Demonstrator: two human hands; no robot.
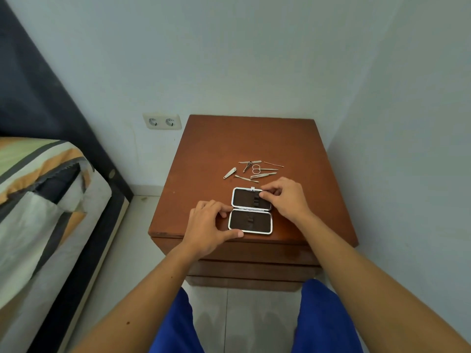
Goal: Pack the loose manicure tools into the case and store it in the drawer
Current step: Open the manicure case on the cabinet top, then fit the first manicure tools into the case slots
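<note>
A small metal-rimmed manicure case (251, 221) lies open flat near the front of the brown nightstand (254, 141), both dark-lined halves empty. My left hand (207, 226) holds the near half at its left edge, thumb along the front rim. My right hand (285, 197) pinches the far half at its right edge. Behind the case lie several loose steel tools: a nail clipper (230, 173), small scissors (258, 169), tweezers (263, 175), a thin pick (274, 164) and files. The drawer fronts (254, 270) below the top are closed.
A bed with a striped cover (43, 200) and dark frame stands to the left. A double wall socket (162, 121) sits left of the nightstand. Walls close in behind and on the right. My knees in blue trousers (326, 319) are just before the drawers.
</note>
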